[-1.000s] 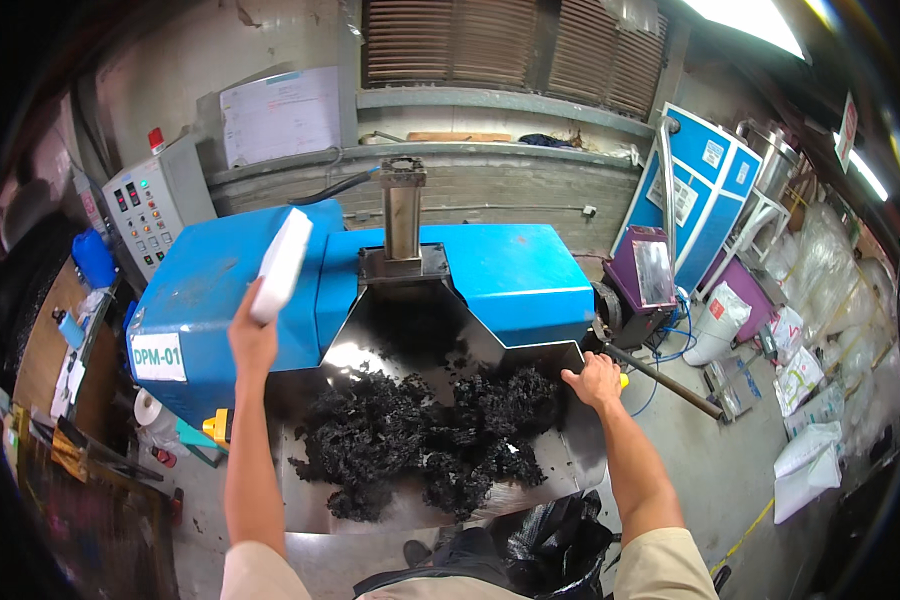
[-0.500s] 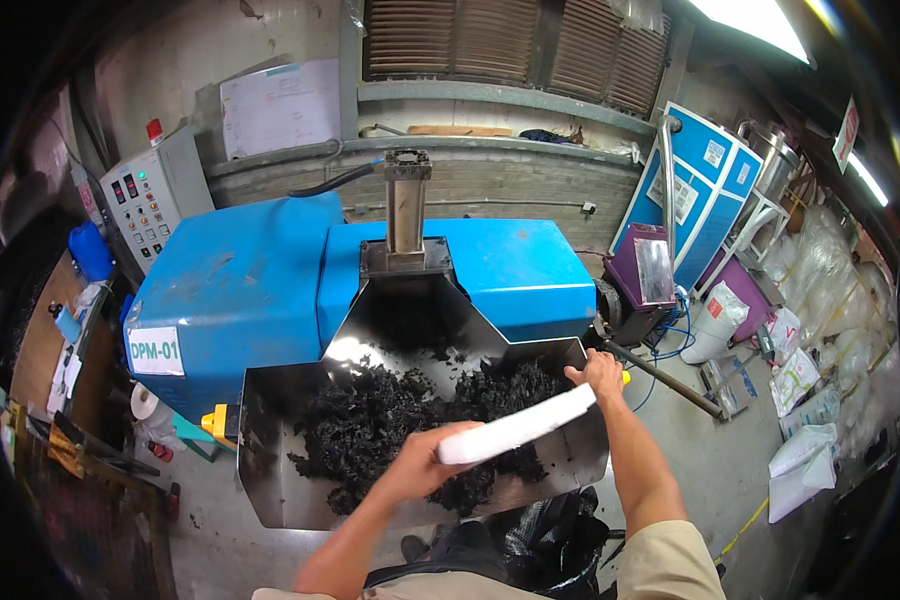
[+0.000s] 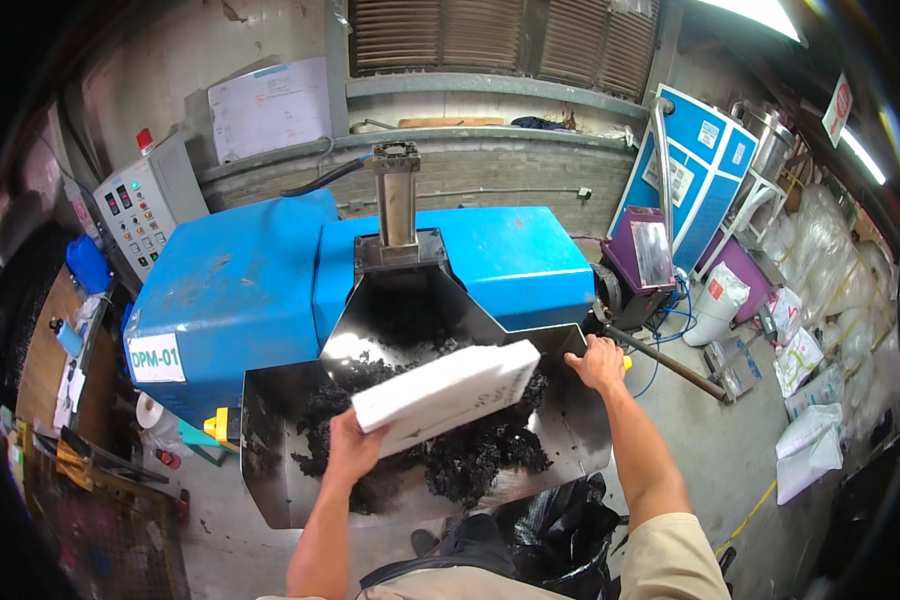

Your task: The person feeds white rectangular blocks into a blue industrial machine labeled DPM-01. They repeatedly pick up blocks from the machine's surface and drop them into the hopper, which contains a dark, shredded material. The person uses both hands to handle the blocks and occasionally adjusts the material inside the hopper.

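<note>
Left hand [image 3: 355, 447] grasped a white slab [image 3: 450, 398] by its left end; slab slanted up and rightward from there, above black clumps [image 3: 485, 462] in a metal trough [image 3: 580, 420], far end near the right hand [image 3: 600, 363] but apart. Right hand lay over the trough's right rim; whether clenched, could not tell. Blue machine [image 3: 232, 270] stood beyond; black bag [image 3: 555, 532] sat below, near side.

The tray [image 3: 588, 435] is bare metal, shiny toward its right edge, smeared dull toward its left. Between them, the clumps [image 3: 480, 465] look rough and crumbly. The block [image 3: 450, 395] is matt and smooth; its material is unclear. The machine [image 3: 525, 265] wears glossy paint. By the tray's near right corner, the bag [image 3: 555, 535] is creased, glossy plastic; the sleeve [image 3: 673, 560] is matt cloth.
</note>
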`<state>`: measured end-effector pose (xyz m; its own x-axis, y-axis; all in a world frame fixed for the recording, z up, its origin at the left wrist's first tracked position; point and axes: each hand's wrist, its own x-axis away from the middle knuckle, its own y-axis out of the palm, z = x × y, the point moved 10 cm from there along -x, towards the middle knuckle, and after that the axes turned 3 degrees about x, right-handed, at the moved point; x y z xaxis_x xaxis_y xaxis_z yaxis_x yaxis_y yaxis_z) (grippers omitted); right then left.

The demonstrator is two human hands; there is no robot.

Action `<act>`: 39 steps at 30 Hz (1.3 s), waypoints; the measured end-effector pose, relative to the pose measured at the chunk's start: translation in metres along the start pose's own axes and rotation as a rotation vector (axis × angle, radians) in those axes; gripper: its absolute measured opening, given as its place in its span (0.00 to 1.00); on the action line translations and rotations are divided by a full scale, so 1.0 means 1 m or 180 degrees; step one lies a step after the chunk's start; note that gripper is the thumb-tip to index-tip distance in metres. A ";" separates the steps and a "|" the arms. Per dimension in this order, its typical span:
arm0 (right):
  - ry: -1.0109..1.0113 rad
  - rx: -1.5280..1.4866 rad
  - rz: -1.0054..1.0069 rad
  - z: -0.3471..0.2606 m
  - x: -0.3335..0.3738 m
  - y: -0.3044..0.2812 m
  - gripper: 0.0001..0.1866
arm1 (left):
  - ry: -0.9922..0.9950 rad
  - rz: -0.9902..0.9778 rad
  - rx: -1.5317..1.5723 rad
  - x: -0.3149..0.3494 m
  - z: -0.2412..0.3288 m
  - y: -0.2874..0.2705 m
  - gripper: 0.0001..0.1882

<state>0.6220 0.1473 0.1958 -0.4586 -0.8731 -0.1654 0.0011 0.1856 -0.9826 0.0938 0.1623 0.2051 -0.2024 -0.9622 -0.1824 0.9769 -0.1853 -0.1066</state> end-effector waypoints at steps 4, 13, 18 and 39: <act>0.0018 -0.0031 0.0031 0.005 0.000 0.001 0.31 | 0.0231 0.0307 -0.0213 -0.012 0.025 -0.035 0.15; 0.0036 -0.0064 -0.0093 -0.001 0.000 -0.002 0.32 | 0.0554 0.1442 0.0321 -0.007 0.040 -0.135 0.19; 0.0043 -0.0016 -0.0063 -0.001 0.002 -0.007 0.32 | 0.0354 0.1349 0.0396 0.003 0.083 -0.123 0.18; 0.0097 -0.0144 -0.0124 0.000 0.002 -0.009 0.32 | 0.1693 0.0210 -0.1566 0.021 0.063 0.054 0.36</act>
<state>0.6209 0.1443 0.2045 -0.4844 -0.8660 -0.1239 -0.0571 0.1726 -0.9833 0.1471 0.1197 0.2575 -0.2723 -0.7178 -0.6408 0.8695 0.1016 -0.4834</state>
